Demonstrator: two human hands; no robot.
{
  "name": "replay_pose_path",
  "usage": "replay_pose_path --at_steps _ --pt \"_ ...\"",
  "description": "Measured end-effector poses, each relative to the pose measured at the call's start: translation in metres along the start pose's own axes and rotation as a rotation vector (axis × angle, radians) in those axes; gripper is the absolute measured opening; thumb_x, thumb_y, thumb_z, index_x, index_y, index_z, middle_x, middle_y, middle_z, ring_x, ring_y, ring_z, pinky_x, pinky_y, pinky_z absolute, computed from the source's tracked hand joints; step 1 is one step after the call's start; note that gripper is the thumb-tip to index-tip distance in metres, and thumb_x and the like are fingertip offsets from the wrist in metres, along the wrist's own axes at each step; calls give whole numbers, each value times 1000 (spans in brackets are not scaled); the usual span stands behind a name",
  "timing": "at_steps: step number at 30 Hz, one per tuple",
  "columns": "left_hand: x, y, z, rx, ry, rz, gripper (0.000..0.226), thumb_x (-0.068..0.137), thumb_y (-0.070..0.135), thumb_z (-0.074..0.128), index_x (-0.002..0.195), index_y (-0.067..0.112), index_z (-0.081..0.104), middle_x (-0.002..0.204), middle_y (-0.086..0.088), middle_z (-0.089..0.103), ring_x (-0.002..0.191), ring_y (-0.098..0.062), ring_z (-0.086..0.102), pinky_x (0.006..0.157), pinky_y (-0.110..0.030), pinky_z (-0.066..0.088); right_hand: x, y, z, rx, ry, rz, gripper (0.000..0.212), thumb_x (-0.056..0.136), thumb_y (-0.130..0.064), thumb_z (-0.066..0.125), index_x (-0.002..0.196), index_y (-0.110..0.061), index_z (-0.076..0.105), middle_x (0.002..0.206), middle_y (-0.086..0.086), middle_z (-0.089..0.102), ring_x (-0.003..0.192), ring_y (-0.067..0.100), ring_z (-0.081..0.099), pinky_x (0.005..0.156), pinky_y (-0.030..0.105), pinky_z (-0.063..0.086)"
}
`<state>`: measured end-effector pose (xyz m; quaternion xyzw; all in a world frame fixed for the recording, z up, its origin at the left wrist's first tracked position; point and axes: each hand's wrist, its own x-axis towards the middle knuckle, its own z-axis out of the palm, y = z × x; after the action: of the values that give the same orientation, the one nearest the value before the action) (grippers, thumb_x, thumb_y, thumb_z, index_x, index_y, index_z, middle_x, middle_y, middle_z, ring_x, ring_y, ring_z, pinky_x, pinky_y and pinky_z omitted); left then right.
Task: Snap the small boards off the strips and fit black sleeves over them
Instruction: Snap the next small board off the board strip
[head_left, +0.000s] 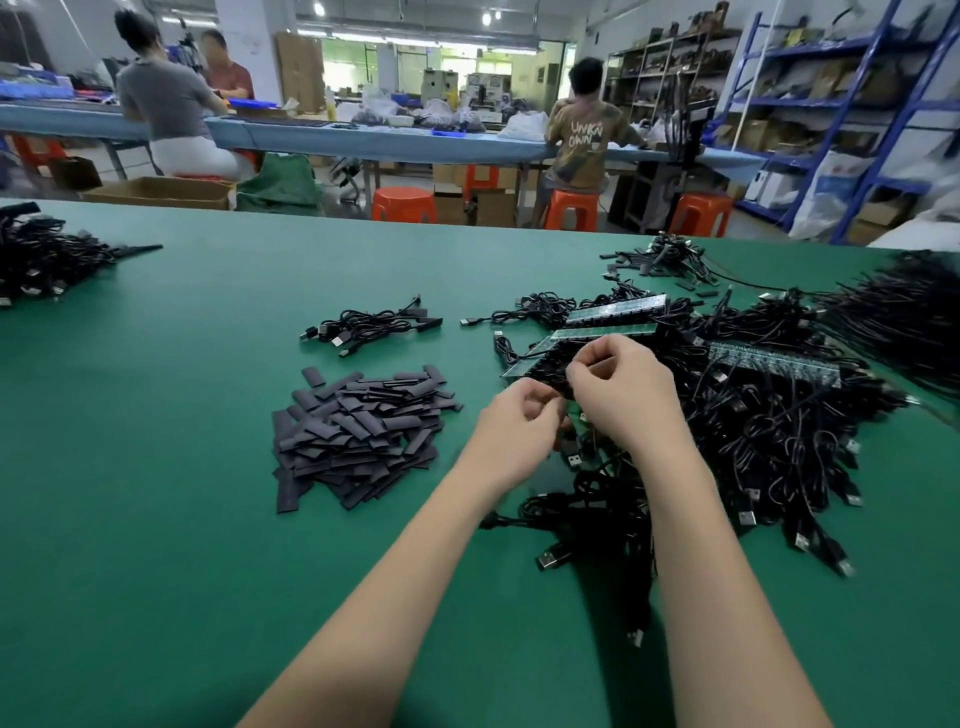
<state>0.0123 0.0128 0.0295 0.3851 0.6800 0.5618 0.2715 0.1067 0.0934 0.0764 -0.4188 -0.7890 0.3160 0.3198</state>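
Left hand (522, 415): fingers curled, pinching at something small and dark between thumb and fingertips, just beside the right hand; what exactly it grips is too small and too hidden to tell.
Right hand (618, 392): fingers curled inward, thumb and forefinger pinched at the near end of a strip of small boards (540, 358); knuckles turned toward the far edge of the table.
Strip in hand: green, tilted, running from the hands toward the far left, resting on the cable heap.
Other strips: two more (615, 307) lie just behind the hands, and one (774, 361) lies to the right on top of the cables, all in the right half of the table.
Black sleeves (361, 428): a loose pile of flat short pieces near the middle of the table, left of the hands and apart from them.
USB cables (753, 431): a big tangled black heap under and to the right of the hands, reaching toward the right edge.
Small cable bundle (371, 323): behind the sleeve pile, toward the far edge.
Far-left cable heap (44, 257): at the far left corner.
Table (156, 467): covered with a green mat.
Background: people sit on orange stools (404, 204) at another long bench.
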Motion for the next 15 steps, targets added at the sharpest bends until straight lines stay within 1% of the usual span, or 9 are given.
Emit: replay_pose_path --at_steps 2,4,6,8,9,10,11,13,15 --pt "-6 1 17 112 -103 60 7 99 31 59 95 25 61 91 3 73 77 -10 65 71 -26 50 3 3 -7 54 126 14 4 89 -26 62 86 -23 63 74 -11 63 71 -1 56 60 17 38" --pt "-14 2 30 216 -192 117 13 95 41 63 94 29 61 89 11 71 73 0 61 65 -16 46 5 9 -11 46 135 43 6 88 -27 64 83 -24 64 73 -11 64 71 0 57 60 17 38" --pt "-20 -1 40 315 -238 172 12 91 43 66 89 33 59 87 14 70 74 2 62 67 -16 48 4 17 -13 11 99 76 8 89 -28 64 83 -24 67 73 -12 65 70 -2 56 58 14 36" --pt "-22 -3 43 364 -233 215 8 91 37 69 91 34 62 92 13 72 81 -3 66 74 -17 51 3 23 -16 1 85 89 10 90 -28 63 84 -24 70 75 -12 66 71 -1 57 59 14 38" --pt "-22 -5 44 356 -201 225 6 91 33 70 96 31 66 94 12 73 83 -4 65 74 -12 49 3 25 -18 13 98 90 11 91 -28 63 85 -23 70 76 -12 67 71 1 59 60 15 40" --pt "-20 -6 43 334 -162 224 7 91 30 69 98 28 67 93 10 73 82 -5 64 71 -7 45 3 26 -20 36 124 89 11 92 -28 62 85 -23 70 77 -12 68 72 3 60 60 16 41" --pt "-18 -7 41 306 -132 213 5 92 28 69 96 28 68 91 9 72 79 -5 62 67 -5 43 4 26 -22 67 157 88 11 92 -28 62 86 -24 70 77 -12 68 72 2 61 59 15 42" --pt "-13 -6 36 235 -126 154 5 92 25 67 91 29 65 85 9 69 71 -7 58 67 -15 46 4 24 -23 135 236 81 10 92 -28 62 86 -26 69 76 -15 67 70 -4 60 54 5 37" --pt "-8 -5 29 146 -143 62 6 93 21 64 91 27 64 84 7 65 71 -9 57 70 -22 49 4 22 -22 207 302 72 6 93 -28 63 89 -28 68 80 -16 67 73 -6 60 53 1 36"
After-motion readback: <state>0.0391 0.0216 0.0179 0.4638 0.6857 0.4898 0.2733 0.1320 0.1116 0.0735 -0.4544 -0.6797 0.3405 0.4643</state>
